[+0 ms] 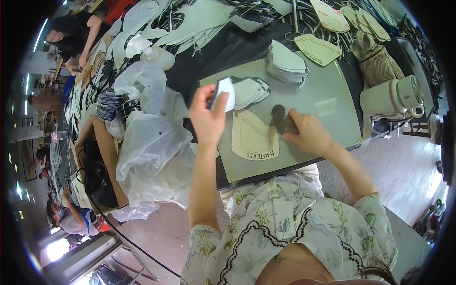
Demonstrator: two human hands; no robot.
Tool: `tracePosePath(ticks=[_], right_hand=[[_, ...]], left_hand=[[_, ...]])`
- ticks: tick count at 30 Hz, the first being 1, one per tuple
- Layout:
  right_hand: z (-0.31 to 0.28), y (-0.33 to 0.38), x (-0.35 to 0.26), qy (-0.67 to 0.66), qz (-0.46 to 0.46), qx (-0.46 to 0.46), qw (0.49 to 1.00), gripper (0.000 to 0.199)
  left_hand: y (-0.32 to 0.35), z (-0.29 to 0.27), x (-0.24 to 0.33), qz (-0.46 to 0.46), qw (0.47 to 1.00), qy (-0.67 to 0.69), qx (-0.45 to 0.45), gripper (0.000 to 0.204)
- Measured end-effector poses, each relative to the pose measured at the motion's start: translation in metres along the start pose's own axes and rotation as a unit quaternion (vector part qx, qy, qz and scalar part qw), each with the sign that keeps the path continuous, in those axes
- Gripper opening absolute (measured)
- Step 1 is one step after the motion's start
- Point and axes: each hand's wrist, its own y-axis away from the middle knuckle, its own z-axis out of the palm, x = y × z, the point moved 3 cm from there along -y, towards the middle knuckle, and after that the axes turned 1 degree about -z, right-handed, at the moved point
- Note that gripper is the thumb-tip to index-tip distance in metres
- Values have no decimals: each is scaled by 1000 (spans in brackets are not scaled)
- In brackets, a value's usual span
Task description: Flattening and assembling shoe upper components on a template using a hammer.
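Note:
My left hand (pixel 209 118) is raised over the left side of a grey-green board (pixel 327 104), its fingers and thumb closed on a white cut piece (pixel 225 92) with a dark edge. Below and to the right, my right hand (pixel 308 133) grips a dark brown tool with a rounded end (pixel 278 113); its exact kind is unclear. A cream template (pixel 240 149) with a cut-out middle and handwriting lies flat between my hands. Beyond it, white cut pieces (pixel 249 90) are fanned out, overlapping. A taller stack of similar pieces (pixel 286 66) stands at the far side of the board.
Another yellowish template (pixel 318 50) lies beyond the board. A white lidded mug (pixel 387 97) stands at the right edge. Crumpled plastic bags (pixel 149 137) and a cardboard box (pixel 104 156) are at left. White sheets (pixel 190 23) are heaped at the back. Other people sit far left.

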Motion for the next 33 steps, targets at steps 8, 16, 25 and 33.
tracePosePath(ticks=[8, 16, 25, 33], right_hand=[[-4, 25, 2, -355, 195, -92, 910, 26], [-14, -2, 4, -323, 158, -61, 931, 25], [10, 66, -15, -458, 133, -61, 877, 20], [0, 28, -2, -424, 170, -52, 888, 25]], left_hand=[[77, -5, -17, -255, 909, 180, -276, 18], [65, -20, 19, -286, 898, 140, -305, 18], [45, 10, -1, -167, 901, 118, -382, 22], [30, 7, 24, -153, 885, 77, -433, 21]])
